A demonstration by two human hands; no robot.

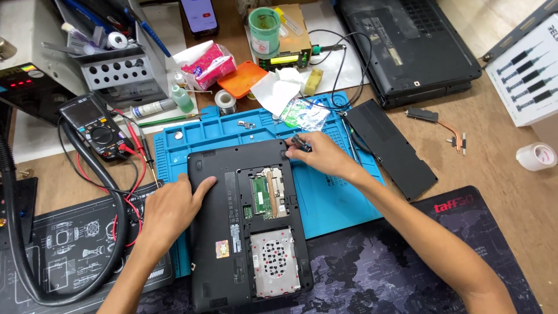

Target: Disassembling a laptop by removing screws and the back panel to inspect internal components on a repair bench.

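Laptop [221, 232] upturned, black, bottom panel open

The laptop [232, 227] is matt black plastic; its open bay shows a green circuit board and a dull, perforated metal plate [275, 261]. Under the laptop lies a smooth, matt blue rubbery mat [337, 200], on a bare wooden table [511, 192]. Right of the laptop, the battery pack [390, 149] is matt black plastic. Above it, crumpled white paper [278, 88] and 1 glossy orange plastic lid [243, 79].
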